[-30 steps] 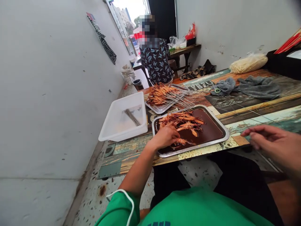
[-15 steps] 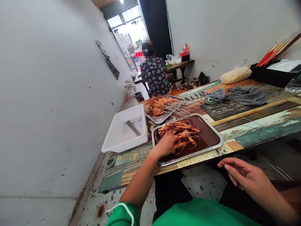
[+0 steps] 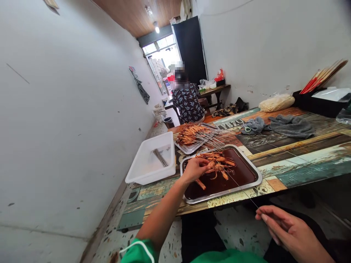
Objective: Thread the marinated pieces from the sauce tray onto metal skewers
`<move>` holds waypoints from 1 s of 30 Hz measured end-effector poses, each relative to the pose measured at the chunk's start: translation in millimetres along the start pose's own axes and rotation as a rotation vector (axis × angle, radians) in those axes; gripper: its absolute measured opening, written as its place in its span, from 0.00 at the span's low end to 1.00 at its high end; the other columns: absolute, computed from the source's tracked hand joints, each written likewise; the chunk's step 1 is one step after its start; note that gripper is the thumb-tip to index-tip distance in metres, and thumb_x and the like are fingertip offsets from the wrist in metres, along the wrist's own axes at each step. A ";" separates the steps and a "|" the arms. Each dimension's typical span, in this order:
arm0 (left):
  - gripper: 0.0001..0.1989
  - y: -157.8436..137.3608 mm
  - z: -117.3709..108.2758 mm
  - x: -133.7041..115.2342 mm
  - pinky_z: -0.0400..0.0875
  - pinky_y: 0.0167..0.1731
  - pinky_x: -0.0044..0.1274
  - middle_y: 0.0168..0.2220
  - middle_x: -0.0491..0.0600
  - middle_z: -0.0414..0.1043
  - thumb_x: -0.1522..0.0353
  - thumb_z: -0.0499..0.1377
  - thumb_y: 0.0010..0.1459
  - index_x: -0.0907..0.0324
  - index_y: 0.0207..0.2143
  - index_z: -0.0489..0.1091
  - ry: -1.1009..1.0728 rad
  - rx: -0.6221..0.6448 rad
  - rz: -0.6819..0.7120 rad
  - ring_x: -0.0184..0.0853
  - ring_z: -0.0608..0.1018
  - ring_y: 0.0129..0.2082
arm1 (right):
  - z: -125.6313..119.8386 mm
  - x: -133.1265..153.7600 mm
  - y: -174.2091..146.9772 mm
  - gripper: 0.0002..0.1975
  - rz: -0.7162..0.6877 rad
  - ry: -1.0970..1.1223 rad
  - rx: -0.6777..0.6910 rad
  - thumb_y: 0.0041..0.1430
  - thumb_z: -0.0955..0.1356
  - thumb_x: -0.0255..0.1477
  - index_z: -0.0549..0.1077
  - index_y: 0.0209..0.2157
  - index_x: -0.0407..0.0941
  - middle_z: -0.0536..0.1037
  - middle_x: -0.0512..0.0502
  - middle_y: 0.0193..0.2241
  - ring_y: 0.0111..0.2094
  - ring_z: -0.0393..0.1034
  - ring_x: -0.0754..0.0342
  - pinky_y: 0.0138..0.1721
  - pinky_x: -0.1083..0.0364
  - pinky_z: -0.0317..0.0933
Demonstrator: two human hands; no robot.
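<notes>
Patchwork painted wooden surface (image 3: 298,160) carries a steel tray of brown marinade (image 3: 255,174). Left hand (image 3: 195,168) pinches a soft, slippery orange shrimp (image 3: 212,165) over it; right hand (image 3: 285,228) grips thin, springy metal skewer (image 3: 241,188) at its near end.

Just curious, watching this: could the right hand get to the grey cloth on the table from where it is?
Probably not without leaning. The right hand sits low, off the table's near edge, holding a thin skewer; the grey cloth lies far across the table.
</notes>
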State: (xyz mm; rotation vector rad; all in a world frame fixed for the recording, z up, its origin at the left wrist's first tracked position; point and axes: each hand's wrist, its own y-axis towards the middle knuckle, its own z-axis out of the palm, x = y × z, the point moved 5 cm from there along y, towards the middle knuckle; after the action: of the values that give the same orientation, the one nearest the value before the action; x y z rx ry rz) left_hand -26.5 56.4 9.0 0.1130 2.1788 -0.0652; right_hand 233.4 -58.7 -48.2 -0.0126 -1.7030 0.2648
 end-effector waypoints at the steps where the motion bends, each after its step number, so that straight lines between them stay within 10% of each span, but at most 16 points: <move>1: 0.14 1.5 0.2 -0.7 0.58 0.17 0.18 0.20 0.45 0.70 0.64 0.61 0.45 0.64 0.33 0.73 -0.076 0.012 -0.034 0.25 0.65 0.16 | -1.5 0.7 -0.6 0.20 -0.004 -0.002 -0.008 0.41 0.68 0.47 0.74 0.31 0.45 0.76 0.45 0.22 0.14 0.58 0.59 0.16 0.58 0.57; 9: 0.15 18.2 4.7 -15.9 0.63 0.23 0.18 0.24 0.46 0.72 0.67 0.64 0.40 0.65 0.33 0.72 -0.435 -0.079 -0.140 0.25 0.70 0.21 | -6.9 0.5 -8.7 0.21 -0.021 0.007 -0.013 0.44 0.67 0.46 0.74 0.33 0.45 0.77 0.43 0.28 0.15 0.58 0.60 0.17 0.56 0.59; 22: 0.08 0.6 9.9 4.4 0.61 0.21 0.21 0.15 0.45 0.65 0.64 0.63 0.41 0.61 0.19 0.73 0.403 -0.009 -0.068 0.28 0.67 0.18 | 22.5 -3.6 -12.9 0.27 0.084 0.066 0.223 0.53 0.61 0.46 0.63 0.49 0.44 0.70 0.50 0.26 0.11 0.55 0.64 0.11 0.60 0.50; 30: 0.11 -2.1 36.7 27.8 0.55 0.14 0.14 0.19 0.46 0.69 0.65 0.64 0.42 0.65 0.25 0.70 -0.483 0.272 -0.355 0.21 0.66 0.15 | 19.8 -0.6 -14.8 0.24 -0.023 -0.139 0.139 0.54 0.62 0.42 0.68 0.49 0.44 0.67 0.53 0.18 0.17 0.58 0.60 0.17 0.60 0.53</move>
State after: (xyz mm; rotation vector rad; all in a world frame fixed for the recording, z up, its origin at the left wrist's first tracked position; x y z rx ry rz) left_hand -12.7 52.6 -34.7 -0.1272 1.6753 -0.5361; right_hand 216.2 -76.5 -48.5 0.1304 -1.8178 0.3735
